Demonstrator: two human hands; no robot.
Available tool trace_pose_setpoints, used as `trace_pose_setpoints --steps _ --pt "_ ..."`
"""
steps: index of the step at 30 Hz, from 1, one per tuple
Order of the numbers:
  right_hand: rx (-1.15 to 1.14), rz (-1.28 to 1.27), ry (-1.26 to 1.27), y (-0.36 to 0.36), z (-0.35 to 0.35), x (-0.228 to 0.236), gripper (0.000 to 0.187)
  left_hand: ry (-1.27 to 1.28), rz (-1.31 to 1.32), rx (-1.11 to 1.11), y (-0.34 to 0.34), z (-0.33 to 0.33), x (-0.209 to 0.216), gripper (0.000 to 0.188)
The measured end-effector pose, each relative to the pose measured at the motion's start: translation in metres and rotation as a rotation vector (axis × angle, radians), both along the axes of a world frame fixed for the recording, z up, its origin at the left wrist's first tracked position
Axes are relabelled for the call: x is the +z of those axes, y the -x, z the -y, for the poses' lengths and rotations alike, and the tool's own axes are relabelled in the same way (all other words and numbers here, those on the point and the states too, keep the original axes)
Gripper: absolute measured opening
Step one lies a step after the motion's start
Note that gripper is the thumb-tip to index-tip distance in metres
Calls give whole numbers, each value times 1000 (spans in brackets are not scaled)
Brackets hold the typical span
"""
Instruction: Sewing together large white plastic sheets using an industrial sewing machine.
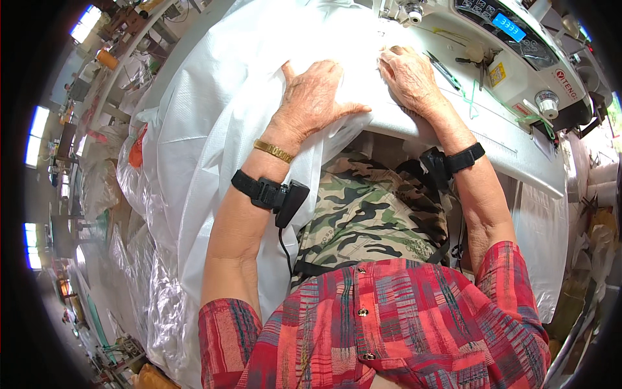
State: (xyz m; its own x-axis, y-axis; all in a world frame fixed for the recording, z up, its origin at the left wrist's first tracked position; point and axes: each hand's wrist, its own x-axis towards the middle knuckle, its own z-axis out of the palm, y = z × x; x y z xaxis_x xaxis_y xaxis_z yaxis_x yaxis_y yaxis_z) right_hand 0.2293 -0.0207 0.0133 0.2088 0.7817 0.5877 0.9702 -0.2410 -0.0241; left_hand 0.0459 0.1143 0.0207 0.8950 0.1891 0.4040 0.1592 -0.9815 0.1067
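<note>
At a sewing machine (538,74) on a pale desk (534,172), a person's two bare hands work a large white plastic sheet (194,120), which lies under the left hand and spills off the desk's left side in loose folds. The left hand (311,97) lies palm down, fingers partly bent and thumb spread wide, pressing the sheet without a clear grip. The right hand (409,76), fingers curled close together, touches the sheet near the machine's head; glare hides whether it pinches anything. The weight of the hanging folds could drag the slick sheet askew, and a crease under the left hand could bunch. Fingertips this near the head risk a jab should the machine run. Teal-handled snips (445,71) and loose green thread (473,104) lie close enough to the right hand to snag.
</note>
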Motion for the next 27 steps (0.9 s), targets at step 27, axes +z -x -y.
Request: trace_pose_setpoints --steps 27 --pt "-44 20 51 5 3 1 21 0 3 41 -24 -4 4 64"
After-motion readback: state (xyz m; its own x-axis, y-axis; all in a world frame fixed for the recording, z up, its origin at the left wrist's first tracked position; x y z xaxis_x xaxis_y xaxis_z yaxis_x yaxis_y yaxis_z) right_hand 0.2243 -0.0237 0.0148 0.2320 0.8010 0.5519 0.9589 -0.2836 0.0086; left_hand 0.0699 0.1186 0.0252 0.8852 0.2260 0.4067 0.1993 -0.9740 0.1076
